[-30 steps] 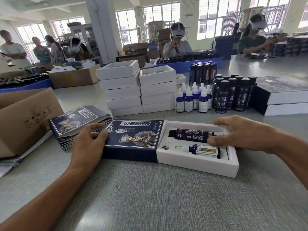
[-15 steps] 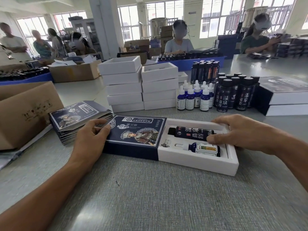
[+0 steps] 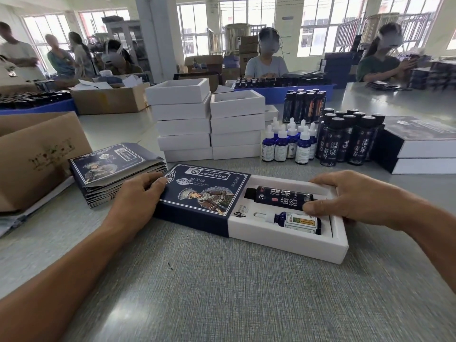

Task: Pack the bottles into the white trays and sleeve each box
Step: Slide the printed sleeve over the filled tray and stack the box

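sleeving in progress. a white rectangular cardboard tray point(image 3: 291, 245) lies on the grey table point(image 3: 222, 292), partly slid into a dark blue printed card sleeve point(image 3: 202, 193) that covers its left portion; the right portion is still exposed. in the tray's white insert lie a tall dark bottle with a black cap point(image 3: 278, 197) and, nearer the camera, a small blue dropper bottle with a white top point(image 3: 293, 219). the left hand point(image 3: 138, 198) grasps the sleeve's left end, fingers curled on its top. the right hand point(image 3: 350, 196) grasps the tray's right end, thumb resting on the tall bottle.

done, by appearance: two sleeved boxes stacked at far right point(image 3: 419, 149). left: this box to close, and stacks of empty white trays point(image 3: 209, 124), flat folded sleeves point(image 3: 116, 169), standing dropper bottles point(image 3: 288, 144) and standing dark bottles point(image 3: 350, 141) to be packed.

writing: the dark bottles read 温泉苗浴; the sleeve carries a figure in ornate headdress, its small characters too fine to read.
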`<state>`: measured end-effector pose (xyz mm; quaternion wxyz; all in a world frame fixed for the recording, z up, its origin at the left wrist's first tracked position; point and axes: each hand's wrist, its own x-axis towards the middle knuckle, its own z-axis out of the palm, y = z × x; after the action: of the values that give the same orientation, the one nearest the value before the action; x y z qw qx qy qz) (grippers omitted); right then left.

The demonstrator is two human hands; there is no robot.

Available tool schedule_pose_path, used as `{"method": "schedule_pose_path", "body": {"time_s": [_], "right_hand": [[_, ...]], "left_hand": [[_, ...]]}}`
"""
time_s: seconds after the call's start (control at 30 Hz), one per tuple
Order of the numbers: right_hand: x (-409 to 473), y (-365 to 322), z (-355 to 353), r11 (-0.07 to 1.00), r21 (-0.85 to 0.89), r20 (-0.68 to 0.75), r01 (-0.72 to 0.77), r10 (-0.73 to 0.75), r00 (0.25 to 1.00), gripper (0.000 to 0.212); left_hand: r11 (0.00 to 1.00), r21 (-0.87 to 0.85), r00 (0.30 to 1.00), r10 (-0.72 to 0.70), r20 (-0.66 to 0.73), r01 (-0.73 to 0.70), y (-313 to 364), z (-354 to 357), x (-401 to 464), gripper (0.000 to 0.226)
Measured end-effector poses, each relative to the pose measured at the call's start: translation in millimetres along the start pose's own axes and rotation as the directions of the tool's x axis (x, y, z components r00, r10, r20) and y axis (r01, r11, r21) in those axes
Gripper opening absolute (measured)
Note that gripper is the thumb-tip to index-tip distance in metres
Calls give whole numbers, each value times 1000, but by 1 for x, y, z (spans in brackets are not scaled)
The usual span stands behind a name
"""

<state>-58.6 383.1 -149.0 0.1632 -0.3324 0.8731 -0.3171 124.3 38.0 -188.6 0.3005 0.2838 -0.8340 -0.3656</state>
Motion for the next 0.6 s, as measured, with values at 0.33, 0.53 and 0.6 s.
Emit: {"method": "schedule_pose_path", "body": {"time_s": [0.33, 0.53, 0.6], "right_hand": [[3, -7, 14, 999, -52, -105, -13, 8, 994, 92], [-4, -9, 0, 980, 167, -63, -112, 124, 990, 36], [-5, -8, -3, 979, 175, -52, -108, 118, 992, 21]], "left_hand": [[993, 57, 992, 97, 78, -101, 14, 13, -18, 33], [997, 55, 993, 50, 107, -57, 16, 10, -19, 46], [994, 85, 995, 58, 81, -65, 18, 9, -22, 46]]}}
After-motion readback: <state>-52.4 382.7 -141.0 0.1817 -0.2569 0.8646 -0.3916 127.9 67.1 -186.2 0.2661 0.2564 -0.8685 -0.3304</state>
